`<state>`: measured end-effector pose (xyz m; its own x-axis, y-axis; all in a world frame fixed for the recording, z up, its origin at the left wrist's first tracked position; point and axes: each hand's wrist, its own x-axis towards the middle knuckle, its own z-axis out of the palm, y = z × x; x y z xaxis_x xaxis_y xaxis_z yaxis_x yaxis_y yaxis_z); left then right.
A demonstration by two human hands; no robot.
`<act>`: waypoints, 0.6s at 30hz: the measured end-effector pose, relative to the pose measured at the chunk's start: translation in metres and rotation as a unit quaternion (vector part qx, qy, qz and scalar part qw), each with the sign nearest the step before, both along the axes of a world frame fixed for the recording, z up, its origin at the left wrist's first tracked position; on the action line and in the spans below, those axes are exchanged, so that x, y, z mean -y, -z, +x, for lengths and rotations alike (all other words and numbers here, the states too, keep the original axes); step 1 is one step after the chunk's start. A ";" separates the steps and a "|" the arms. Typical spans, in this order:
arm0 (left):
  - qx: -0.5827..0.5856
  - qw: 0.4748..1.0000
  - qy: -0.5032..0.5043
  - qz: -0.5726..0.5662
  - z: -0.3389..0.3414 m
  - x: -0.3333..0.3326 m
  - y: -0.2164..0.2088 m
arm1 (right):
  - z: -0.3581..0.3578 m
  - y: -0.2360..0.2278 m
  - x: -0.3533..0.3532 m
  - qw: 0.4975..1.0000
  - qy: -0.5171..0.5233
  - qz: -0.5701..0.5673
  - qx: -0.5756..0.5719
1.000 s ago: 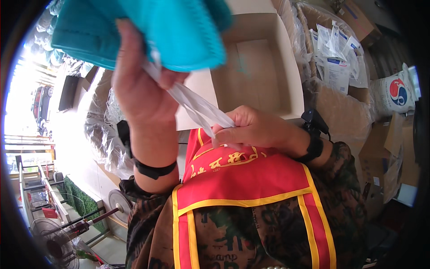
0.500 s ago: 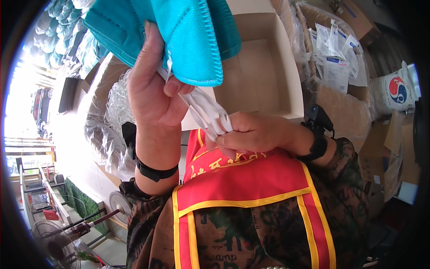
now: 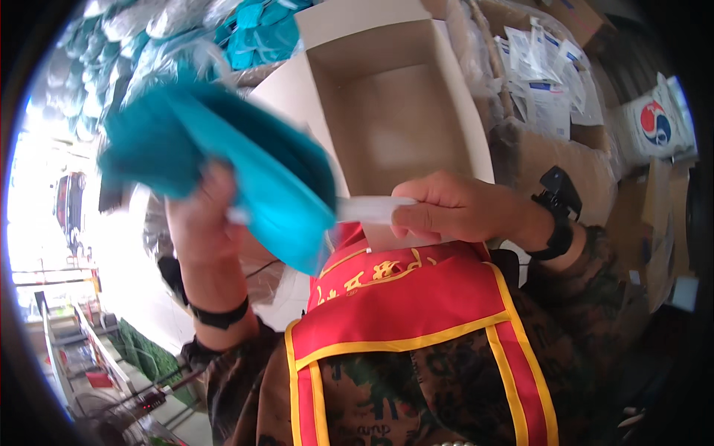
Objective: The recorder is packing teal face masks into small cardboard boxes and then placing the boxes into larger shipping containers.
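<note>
A soft teal fabric mask [image 3: 245,167], folded and motion-blurred, sits in the upper left of the view, raised above the person's chest. The left hand [image 3: 204,223] is closed around its lower edge from behind, thumb and fingers mostly hidden by the cloth. A thin clear plastic sleeve [image 3: 368,209] runs from the mask's lower right edge to the right hand [image 3: 454,209], which pinches the sleeve's far end between thumb and curled fingers. The two hands are level with each other and near, joined by the sleeve.

A black band [image 3: 217,316] circles the left wrist, and a black watch [image 3: 558,215] sits on the right wrist. Below the hands lies a red vest with yellow trim [image 3: 416,312] over a camouflage-patterned jacket [image 3: 387,394].

Just behind the hands stands an open, pale cardboard box [image 3: 394,104], its inside bare. To the upper left of it lies a heap of teal masks in clear bags [image 3: 253,33]. To the right, a brown carton [image 3: 550,160] holds white sealed packets [image 3: 547,78].
</note>
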<state>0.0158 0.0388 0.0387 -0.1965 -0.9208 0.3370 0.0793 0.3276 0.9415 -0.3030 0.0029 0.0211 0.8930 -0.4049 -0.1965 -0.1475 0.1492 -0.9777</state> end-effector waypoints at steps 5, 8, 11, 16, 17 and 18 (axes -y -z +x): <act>0.466 0.866 0.104 -0.148 -0.067 -0.015 -0.049 | -0.021 -0.035 0.007 0.990 -0.009 -0.138 -0.025; 0.560 0.814 0.123 -0.089 -0.075 -0.032 -0.054 | -0.040 -0.041 -0.008 0.975 -0.043 -0.213 -0.039; 0.606 0.778 0.095 -0.140 -0.058 -0.039 -0.056 | -0.060 -0.051 -0.022 0.967 -0.063 -0.232 -0.086; 0.608 0.760 0.059 -0.223 -0.024 -0.041 -0.042 | -0.090 -0.063 -0.051 0.967 -0.010 -0.237 -0.092; 0.615 0.746 0.036 -0.251 -0.005 -0.038 -0.035 | -0.096 -0.066 -0.056 0.968 -0.011 -0.224 -0.112; 0.659 0.732 -0.061 -0.162 0.027 -0.035 -0.032 | -0.112 -0.060 -0.056 0.972 0.019 -0.225 -0.064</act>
